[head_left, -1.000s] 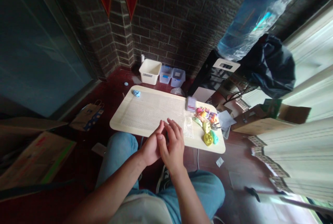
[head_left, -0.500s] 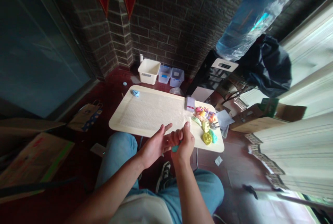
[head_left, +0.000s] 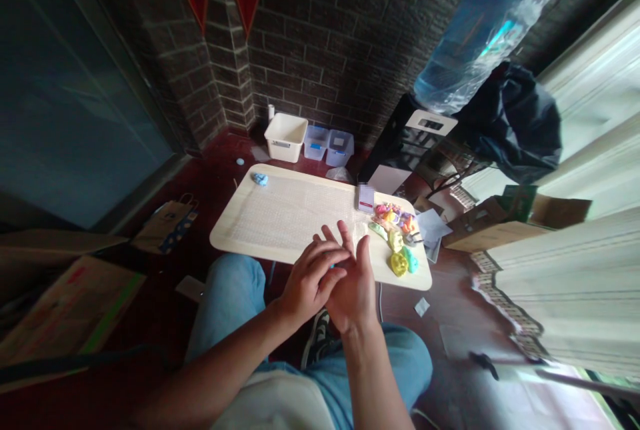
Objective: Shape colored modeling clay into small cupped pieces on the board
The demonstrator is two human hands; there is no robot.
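Head view: the left hand [head_left: 311, 278] is arching over the upturned right hand [head_left: 354, 290], whose fingers and thumb are spreading open, and a small blue bit [head_left: 333, 266] is peeking out between them, the lower palm probably serving as its support while the upper one keeps it from slipping; whether the left fingers are gripping it, I cannot tell. Outward from there, a yellow lump [head_left: 399, 265] is sitting at three o'clock on the table [head_left: 225, 237], multicoloured pieces [head_left: 395, 215] at two, and a light-blue lump [head_left: 260, 179] at eleven, all likely kept edgeward to spare the textured sheet [head_left: 295, 210].
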